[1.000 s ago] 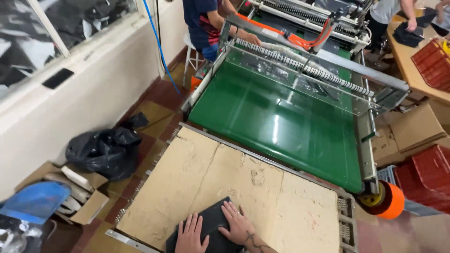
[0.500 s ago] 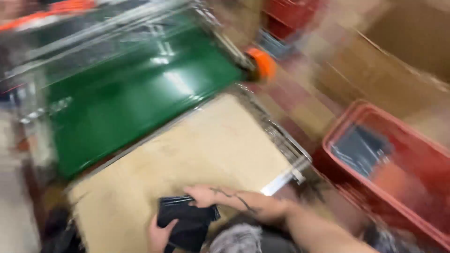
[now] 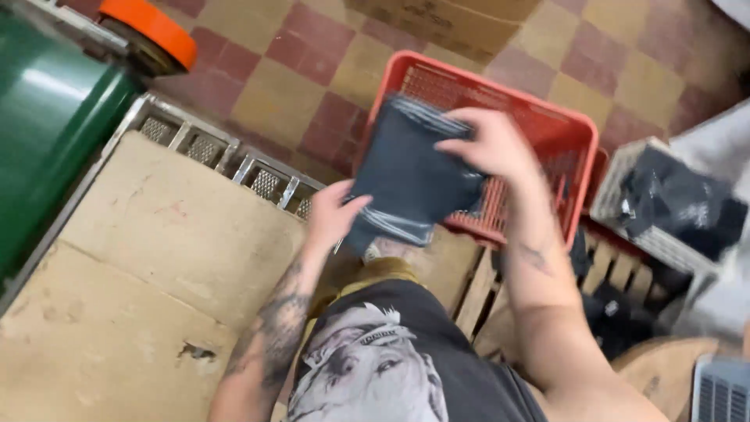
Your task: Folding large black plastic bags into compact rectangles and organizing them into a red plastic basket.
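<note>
From the head camera, looking straight down: both hands are clamped on a dark grey folded garment with pale stripes along its edges [image 3: 410, 176], held in the air above the near rim of a red-orange slatted plastic crate [image 3: 574, 137]. The left hand [image 3: 332, 215] pinches the lower left corner from beneath, fingers curled under; the right hand [image 3: 492, 144] lies across the upper right edge, fingers spread over the top. The step in hand looks like carrying the folded piece between crate and the worn beige cardboard-covered tabletop [image 3: 156, 258] to the left; a steady two-handed grip seems needed to keep the fold together. A green conveyor belt [image 3: 47, 133] sits further left, more dark clothing in a white basket [image 3: 680, 199] at right.
</note>
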